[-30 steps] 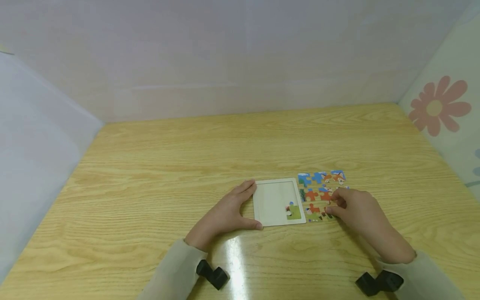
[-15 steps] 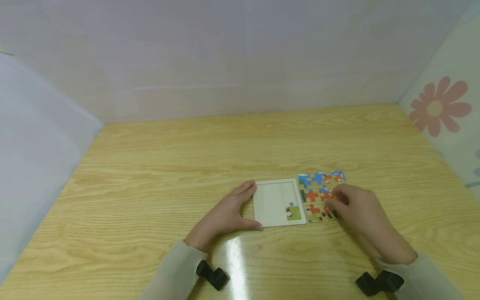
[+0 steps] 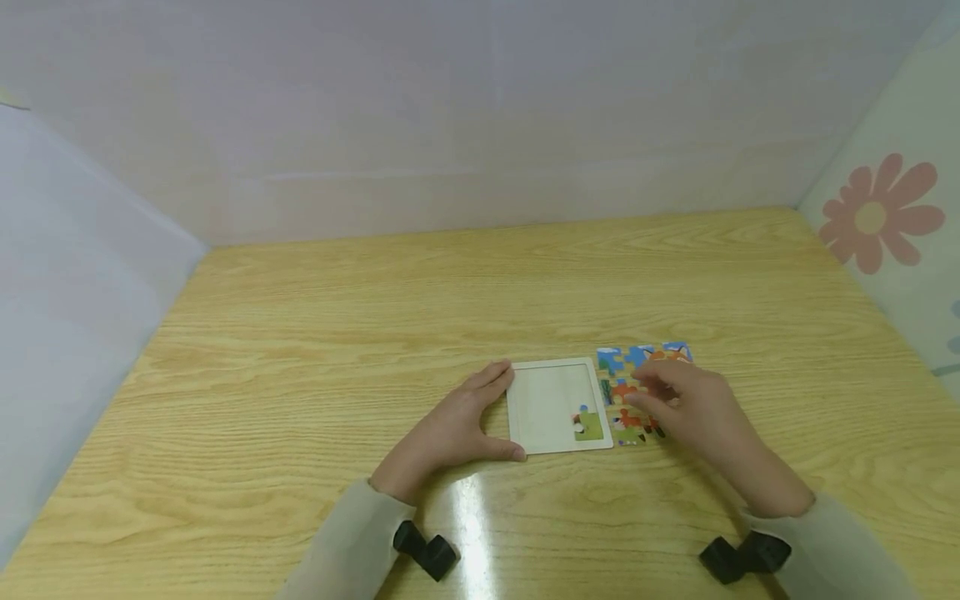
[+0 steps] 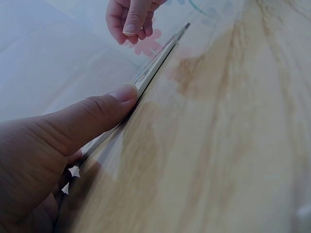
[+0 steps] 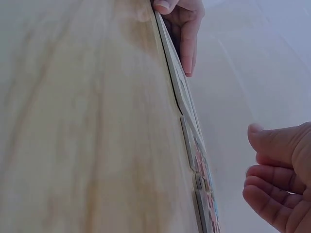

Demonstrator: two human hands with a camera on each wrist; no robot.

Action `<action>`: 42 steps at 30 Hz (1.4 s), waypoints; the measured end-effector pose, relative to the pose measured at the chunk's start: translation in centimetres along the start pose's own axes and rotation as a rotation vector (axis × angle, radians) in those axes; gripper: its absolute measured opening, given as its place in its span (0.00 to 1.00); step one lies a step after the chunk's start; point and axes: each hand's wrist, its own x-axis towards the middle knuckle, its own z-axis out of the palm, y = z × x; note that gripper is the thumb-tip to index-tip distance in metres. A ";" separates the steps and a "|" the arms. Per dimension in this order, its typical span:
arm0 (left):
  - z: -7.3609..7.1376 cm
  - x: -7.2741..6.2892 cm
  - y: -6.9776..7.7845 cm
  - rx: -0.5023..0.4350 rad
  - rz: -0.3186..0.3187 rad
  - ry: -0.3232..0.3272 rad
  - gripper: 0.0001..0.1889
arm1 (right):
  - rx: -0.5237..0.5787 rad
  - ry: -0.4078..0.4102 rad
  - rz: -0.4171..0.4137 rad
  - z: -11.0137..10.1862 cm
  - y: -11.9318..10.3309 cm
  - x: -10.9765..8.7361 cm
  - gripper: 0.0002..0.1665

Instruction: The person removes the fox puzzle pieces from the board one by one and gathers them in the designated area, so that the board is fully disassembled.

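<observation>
My left hand (image 3: 457, 421) grips the left side of a square wooden puzzle tray (image 3: 543, 404), its thumb at the near corner and its fingertips at the far one. In the left wrist view the thumb (image 4: 97, 114) presses against the tray's edge. One green puzzle piece (image 3: 590, 425) sits in the tray's lower right corner. Just right of the tray lie several jigsaw pieces (image 3: 622, 390) with a fox picture. Over these hovers my right hand (image 3: 701, 408), partly covering them. In the right wrist view its thumb (image 5: 272, 141) stands apart from loosely bent fingers, with nothing between.
The wood-grain table (image 3: 337, 317) extends around the tray. A pale wall (image 3: 480, 117) stands behind it, and a wall with a pink flower (image 3: 870, 217) rises at the right. Black wrist cameras (image 3: 423, 550) sit at both sleeves.
My right hand has lifted from the pieces at the lower right and shifted left and away from me over them. The left hand and the tray have stayed put.
</observation>
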 end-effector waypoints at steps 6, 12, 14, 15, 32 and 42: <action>-0.1 0.0 0.1 -0.002 0.004 0.006 0.55 | -0.007 -0.054 -0.056 0.5 -0.2 0.3 0.15; -0.1 0.0 0.1 0.000 0.000 0.006 0.55 | -0.002 -0.088 -0.138 1.1 -0.1 0.6 0.12; -0.1 0.1 0.1 0.001 0.001 0.006 0.55 | -0.004 -0.118 -0.136 1.2 -0.3 0.7 0.11; -0.1 0.0 0.1 -0.001 0.001 0.004 0.55 | -0.007 -0.144 -0.125 1.3 -0.3 0.8 0.10; 0.0 0.1 0.0 -0.004 0.001 0.003 0.55 | -0.048 -0.319 -0.227 2.3 -1.0 1.1 0.13; 0.1 0.0 -0.1 -0.010 0.001 0.003 0.55 | -0.057 -0.386 -0.206 2.6 -1.2 1.2 0.15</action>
